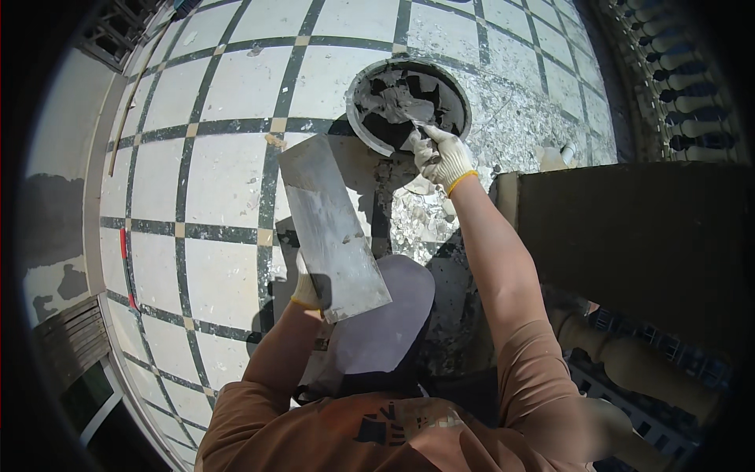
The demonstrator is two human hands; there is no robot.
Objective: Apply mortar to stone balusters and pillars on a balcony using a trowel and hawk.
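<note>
Right hand (442, 156) fingers gripping small trowel (415, 126) in round black mortar bucket (370, 134); left hand (307, 293) fingers clamping flat steel plastering float (330, 228). Risk: wet mortar (393, 102) could slide off tilted float onto tiled floor (220, 86).

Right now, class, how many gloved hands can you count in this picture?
2. The left hand holds a flat metal plastering board at centre; the right hand reaches a trowel into the mortar bucket.

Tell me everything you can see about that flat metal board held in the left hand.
The flat metal board is a long rectangular sheet, grey and dull, smeared with pale dried mortar streaks. It is held tilted, its far end pointing toward the round dark bucket of wet grey mortar. The gloved left hand supports it from below near its closer end, mostly hidden under it. It hangs above the tiled floor, touching nothing else.
</note>
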